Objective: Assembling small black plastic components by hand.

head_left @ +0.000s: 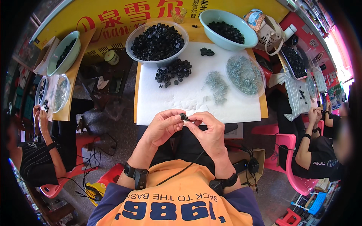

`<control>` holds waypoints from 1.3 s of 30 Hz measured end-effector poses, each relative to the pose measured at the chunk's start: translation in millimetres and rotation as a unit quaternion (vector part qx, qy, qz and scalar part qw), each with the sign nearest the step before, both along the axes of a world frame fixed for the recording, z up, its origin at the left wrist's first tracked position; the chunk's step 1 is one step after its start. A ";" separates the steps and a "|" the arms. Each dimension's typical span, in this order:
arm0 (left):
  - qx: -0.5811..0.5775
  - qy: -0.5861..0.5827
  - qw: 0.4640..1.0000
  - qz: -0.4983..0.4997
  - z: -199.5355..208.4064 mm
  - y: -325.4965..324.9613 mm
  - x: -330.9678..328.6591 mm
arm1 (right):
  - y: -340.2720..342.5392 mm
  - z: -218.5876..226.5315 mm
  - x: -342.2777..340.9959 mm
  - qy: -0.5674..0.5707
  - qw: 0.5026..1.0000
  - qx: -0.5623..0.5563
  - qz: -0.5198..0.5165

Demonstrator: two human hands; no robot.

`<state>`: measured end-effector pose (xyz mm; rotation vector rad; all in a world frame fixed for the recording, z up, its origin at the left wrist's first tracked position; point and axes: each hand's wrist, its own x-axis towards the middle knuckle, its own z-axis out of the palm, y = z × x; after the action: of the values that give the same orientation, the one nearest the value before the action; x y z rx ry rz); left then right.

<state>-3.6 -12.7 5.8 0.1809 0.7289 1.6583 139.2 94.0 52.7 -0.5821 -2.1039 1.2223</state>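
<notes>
My left hand (167,125) pinches a small round black plastic part (184,117) between thumb and forefinger, just off the table's near edge. From the other side, my right hand (207,130) closes its thumb and fingertips on the same part; whether a thin metal piece is also in them is too small to make out. Beyond my hands, a loose heap of black parts (173,73) lies on the white foam sheet (162,107). To its right is a scattered pile of thin silvery metal pieces (217,87).
A clear bowl of black parts (130,47) and a pale green basin (211,35) stand at the back. A clear round tub (260,84) of metal pieces sits right. A small dark cluster (207,52) lies between. People work at side tables; pink chairs (288,158) stand right.
</notes>
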 end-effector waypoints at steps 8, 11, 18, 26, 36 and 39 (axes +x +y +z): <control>-0.003 -0.005 1.000 0.006 2.1 -1.4 1.3 | -1.0 5.1 1.3 0.010 1.000 0.003 0.005; -0.004 0.000 1.000 0.004 2.7 -1.3 2.6 | -1.3 3.7 1.6 0.008 1.000 0.011 0.008; -0.003 0.020 1.000 0.004 1.1 -3.4 3.1 | -2.4 4.5 1.2 -0.002 1.000 0.019 0.017; -0.010 0.052 0.999 0.003 2.9 -2.0 3.7 | -3.1 0.0 1.9 -0.002 0.999 0.032 0.026; 0.000 0.048 0.999 -0.005 -0.3 -2.3 2.2 | -3.3 -1.1 0.7 -0.004 1.000 0.024 0.015; 0.003 0.035 0.999 -0.008 -1.2 -2.1 3.8 | -2.8 -0.4 0.1 -0.003 1.000 0.007 0.016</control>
<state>0.2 -14.9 4.6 0.2488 0.7739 1.6457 139.3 91.2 52.3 -0.5495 -2.1333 1.2234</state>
